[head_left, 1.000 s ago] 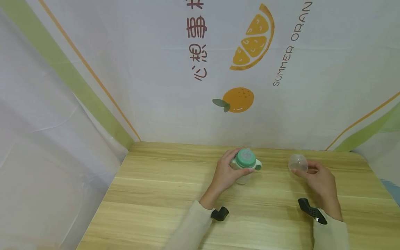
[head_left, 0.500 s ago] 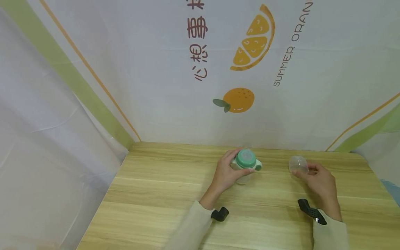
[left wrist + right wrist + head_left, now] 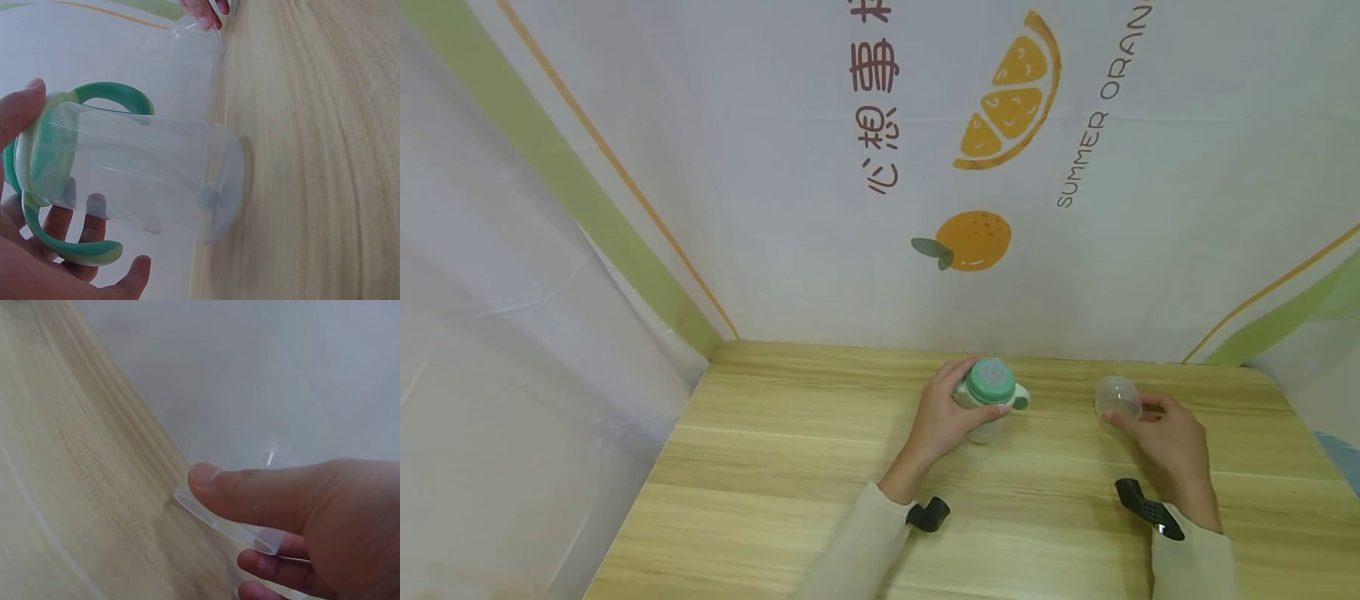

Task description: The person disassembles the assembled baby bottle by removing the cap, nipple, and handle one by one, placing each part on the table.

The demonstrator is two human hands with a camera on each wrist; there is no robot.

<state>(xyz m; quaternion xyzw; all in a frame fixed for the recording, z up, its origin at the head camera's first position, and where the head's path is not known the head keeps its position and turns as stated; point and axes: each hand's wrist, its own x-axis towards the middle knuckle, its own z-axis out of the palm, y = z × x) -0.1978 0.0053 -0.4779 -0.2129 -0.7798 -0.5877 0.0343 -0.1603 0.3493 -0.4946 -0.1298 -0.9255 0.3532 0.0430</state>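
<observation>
A clear baby bottle (image 3: 144, 169) with a green top (image 3: 990, 381) and two green-and-white handles (image 3: 115, 95) stands upright, its base at the tabletop. My left hand (image 3: 942, 414) grips it near the collar, thumb on the near side and fingers round the far side. To the right, a clear dome-shaped cap (image 3: 1116, 395) is pinched between the thumb and fingers of my right hand (image 3: 1172, 433). In the right wrist view, the open rim of the cap (image 3: 222, 526) faces down, close to the wood. Whether the rim touches the table I cannot tell.
Both hands work near the back edge of a wood-grain table (image 3: 760, 467). Behind it hangs a white cloth (image 3: 790, 250) printed with oranges and lettering. Each wrist wears a black camera mount (image 3: 928, 514).
My right hand has lowered the clear cap slightly, bringing it a little nearer to me. The left hand and the bottle have stayed in place.
</observation>
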